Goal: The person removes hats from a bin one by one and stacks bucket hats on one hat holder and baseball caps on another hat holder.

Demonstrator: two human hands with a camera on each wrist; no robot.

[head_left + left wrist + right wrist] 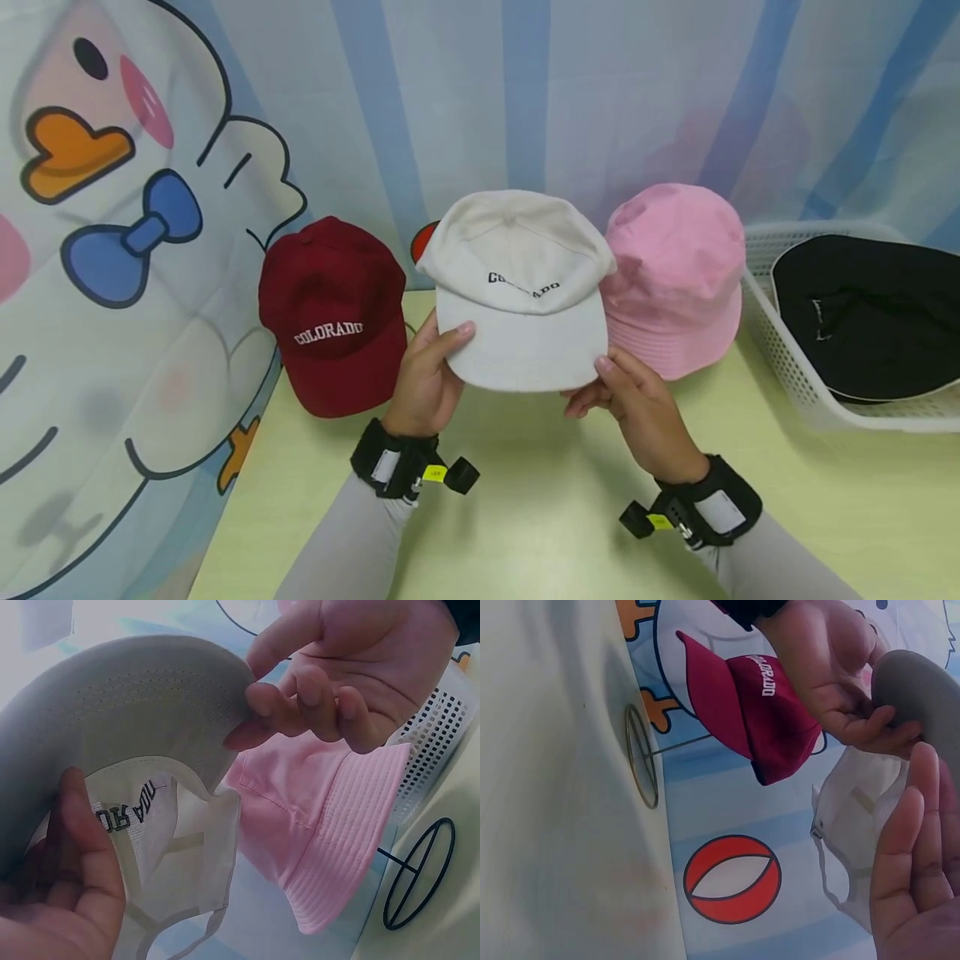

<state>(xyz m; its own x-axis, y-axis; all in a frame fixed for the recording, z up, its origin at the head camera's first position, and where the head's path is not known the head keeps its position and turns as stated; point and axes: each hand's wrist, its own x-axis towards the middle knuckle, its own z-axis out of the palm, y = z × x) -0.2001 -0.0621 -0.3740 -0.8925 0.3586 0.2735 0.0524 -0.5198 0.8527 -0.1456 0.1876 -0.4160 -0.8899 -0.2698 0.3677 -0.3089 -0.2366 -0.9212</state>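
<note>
- White cap [517, 250], one, my landmark: held up between both hands, brim toward the wearer of the head camera. Its dark lettering is broken by a crease.
- Left grip [426, 383] grasping: thumb on top of the brim at its left edge, fingers beneath, as I read it in the head view.
- Right grip [648, 417] grasping too: thumb and fingers pinch the brim's right front corner.
- Red cap [333, 321], one, left of the white cap, COLORADO in white across the front.
- Pink bucket hat [675, 279], one, just right of the white cap and partly behind it. I cannot tell whether they touch.
- Wire stand bases, two seen: one by the pink bucket hat [415, 869], one by the red cap [652, 754].
- White basket [787, 367], one, farther right of the white cap, past the pink bucket hat. One black fabric item [877, 321] with pale edging lies in it; I cannot make out its kind.
- Pale green surface [525, 525] runs below the white cap; printed backdrop [457, 100] behind it.
- Black wrist straps, two, one per arm, nearer me than the white cap.
</note>
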